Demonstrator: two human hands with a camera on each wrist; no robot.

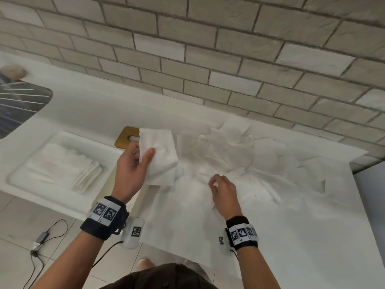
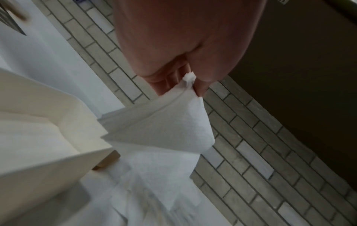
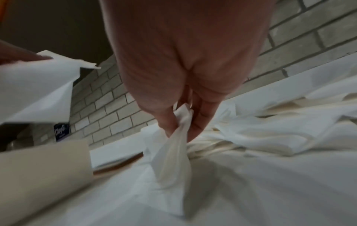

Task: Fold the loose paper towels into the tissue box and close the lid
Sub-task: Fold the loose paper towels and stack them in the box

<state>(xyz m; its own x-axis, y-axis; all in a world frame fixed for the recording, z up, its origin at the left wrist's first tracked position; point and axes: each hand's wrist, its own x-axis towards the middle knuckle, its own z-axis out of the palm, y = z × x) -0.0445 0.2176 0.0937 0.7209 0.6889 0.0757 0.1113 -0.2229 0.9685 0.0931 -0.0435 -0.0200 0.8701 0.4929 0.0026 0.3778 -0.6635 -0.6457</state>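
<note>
One open tissue box (image 1: 52,163), one wooden lid (image 1: 125,137), two hands, one folded towel (image 1: 160,157) held, loose towels (image 1: 239,155) too jumbled to count.

A wall of pale grey bricks with darker mortar lines (image 1: 208,59) is seen behind the white surface (image 1: 87,109). A dark, rounded-cornered panel crossed by thin light lines (image 1: 18,105) is set at the far left. Below, a light tiled floor (image 1: 18,222) is shown, and a black cable with a small grey adapter (image 1: 42,236) lies on it.
</note>
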